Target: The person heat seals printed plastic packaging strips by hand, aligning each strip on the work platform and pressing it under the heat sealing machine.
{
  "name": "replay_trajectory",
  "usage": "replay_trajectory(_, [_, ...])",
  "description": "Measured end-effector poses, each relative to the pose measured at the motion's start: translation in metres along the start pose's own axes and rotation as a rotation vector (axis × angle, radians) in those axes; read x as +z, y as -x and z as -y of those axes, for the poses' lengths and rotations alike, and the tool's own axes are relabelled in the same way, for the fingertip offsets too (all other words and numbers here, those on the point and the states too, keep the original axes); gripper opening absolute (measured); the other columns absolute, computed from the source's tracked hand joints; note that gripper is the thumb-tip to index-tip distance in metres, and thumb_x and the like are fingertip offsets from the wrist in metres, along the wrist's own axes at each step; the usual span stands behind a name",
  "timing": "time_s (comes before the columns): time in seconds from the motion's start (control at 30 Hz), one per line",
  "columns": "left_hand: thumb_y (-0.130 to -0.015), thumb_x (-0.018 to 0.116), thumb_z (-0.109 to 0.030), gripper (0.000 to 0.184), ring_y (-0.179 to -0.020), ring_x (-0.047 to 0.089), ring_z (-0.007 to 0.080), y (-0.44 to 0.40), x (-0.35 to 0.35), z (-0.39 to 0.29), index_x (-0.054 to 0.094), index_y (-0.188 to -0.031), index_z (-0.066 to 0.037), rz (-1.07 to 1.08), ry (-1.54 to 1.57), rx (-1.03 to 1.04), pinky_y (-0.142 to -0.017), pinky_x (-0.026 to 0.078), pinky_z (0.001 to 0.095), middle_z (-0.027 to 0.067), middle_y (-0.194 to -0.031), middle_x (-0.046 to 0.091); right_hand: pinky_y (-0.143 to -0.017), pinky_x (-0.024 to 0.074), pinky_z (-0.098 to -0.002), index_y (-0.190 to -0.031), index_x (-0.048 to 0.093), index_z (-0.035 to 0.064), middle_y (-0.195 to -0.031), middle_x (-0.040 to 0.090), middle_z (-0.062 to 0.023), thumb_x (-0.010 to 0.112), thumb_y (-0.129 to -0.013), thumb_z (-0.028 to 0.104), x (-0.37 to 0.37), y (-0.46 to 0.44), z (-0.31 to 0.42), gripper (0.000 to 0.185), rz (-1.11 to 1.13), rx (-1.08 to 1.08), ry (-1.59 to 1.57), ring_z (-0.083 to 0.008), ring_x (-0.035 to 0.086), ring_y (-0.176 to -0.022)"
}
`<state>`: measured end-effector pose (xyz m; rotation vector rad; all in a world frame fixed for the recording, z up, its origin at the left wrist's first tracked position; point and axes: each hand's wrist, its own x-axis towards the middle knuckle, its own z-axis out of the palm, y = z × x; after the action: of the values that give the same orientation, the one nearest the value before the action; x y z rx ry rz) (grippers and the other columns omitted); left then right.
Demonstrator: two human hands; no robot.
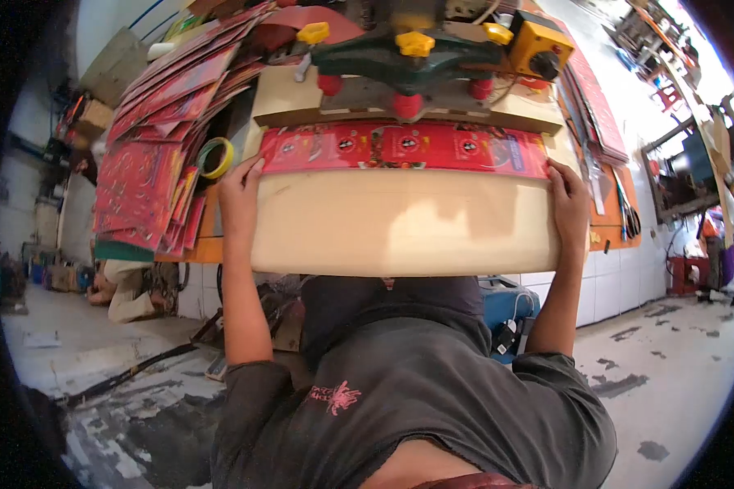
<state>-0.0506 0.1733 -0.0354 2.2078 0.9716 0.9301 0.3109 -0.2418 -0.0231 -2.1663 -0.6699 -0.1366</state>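
Observation:
A long red printed sheet lies across the cream board, along the front of a machine with yellow knobs and red feet. At the sheet's left end, my left hand has its fingers closed on the edge. My right hand pinches the opposite end with fingers closed. Both forearms run along the board's sides.
Stacked red printed sheets fill the table's left side, beside a yellow tape roll. A yellow control box sits at the machine's right. Scissors and more red sheets are farther right. Someone crouches at left.

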Motion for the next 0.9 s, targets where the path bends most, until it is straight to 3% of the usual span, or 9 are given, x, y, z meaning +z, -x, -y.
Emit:
replay_trajectory(0.13, [-0.099,0.064,-0.024,0.033,-0.099,0.068,0.032,0.002,0.0,-0.011,0.072,-0.115,0.003,0.0,-0.06,-0.022,-0.09,0.05,0.0376,0.0229,-0.106,0.072,-0.094,0.0499,-0.0319,-0.12,0.07,-0.0022,-0.114,0.074,-0.0153,0.059,-0.102,0.019,0.002,0.0,0.003,0.03,0.032,0.017,-0.031,-0.0198,0.068,-0.105])
replay_trajectory(0.2, [-0.099,0.065,-0.022,0.033,-0.1,0.07,0.0211,0.001,0.002,-0.005,0.07,-0.118,0.005,0.022,-0.034,-0.037,-0.092,0.05,0.0323,0.0187,-0.109,0.074,-0.095,0.0492,-0.0333,-0.12,0.069,-0.0037,-0.113,0.074,-0.0194,0.058,-0.1,0.02,0.002,0.0,0.008,0.033,0.042,0.006,-0.056,-0.0232,0.069,-0.104])
replay_trajectory(0.23, [-0.099,0.065,-0.022,0.033,-0.1,0.07,0.0211,0.002,0.002,-0.005,0.07,-0.118,0.005,0.016,-0.038,-0.045,-0.092,0.05,0.0323,0.0187,-0.109,0.074,-0.095,0.0493,-0.0334,-0.121,0.069,-0.0036,-0.113,0.074,-0.0193,0.058,-0.101,0.02,0.002,0.0,0.007,0.033,0.04,0.006,-0.047,-0.0232,0.069,-0.105])
replay_trajectory(0.3, [-0.098,0.065,-0.025,0.031,-0.093,0.066,0.0321,0.003,0.002,-0.007,0.073,-0.116,-0.001,-0.011,-0.05,-0.028,-0.087,0.049,0.0384,0.0223,-0.098,0.069,-0.096,0.0493,-0.0336,-0.121,0.069,-0.0035,-0.113,0.074,-0.0188,0.058,-0.101,0.02,0.002,0.0,0.009,0.032,0.034,0.015,-0.033,-0.0226,0.069,-0.105])
replay_trajectory(0.63, [-0.099,0.064,-0.023,0.029,-0.089,0.067,0.0314,0.002,0.004,-0.003,0.073,-0.114,0.0,0.021,-0.018,-0.035,-0.084,0.05,0.0369,0.0213,-0.098,0.07,-0.097,0.0488,-0.0337,-0.121,0.07,-0.0029,-0.115,0.074,-0.0187,0.058,-0.101,0.02,0.002,0.0,0.005,0.032,0.045,0.008,-0.032,-0.0229,0.069,-0.107])
replay_trajectory(0.9, [-0.101,0.061,-0.021,0.031,-0.103,0.068,0.0311,0.004,0.003,-0.023,0.07,-0.117,0.005,0.026,-0.069,-0.059,-0.092,0.049,0.0369,0.0215,-0.111,0.072,-0.089,0.0531,-0.0345,-0.113,0.073,-0.0027,-0.105,0.075,-0.0186,0.061,-0.097,0.015,0.005,-0.004,-0.013,0.026,-0.013,-0.055,-0.032,-0.0259,0.073,-0.097])
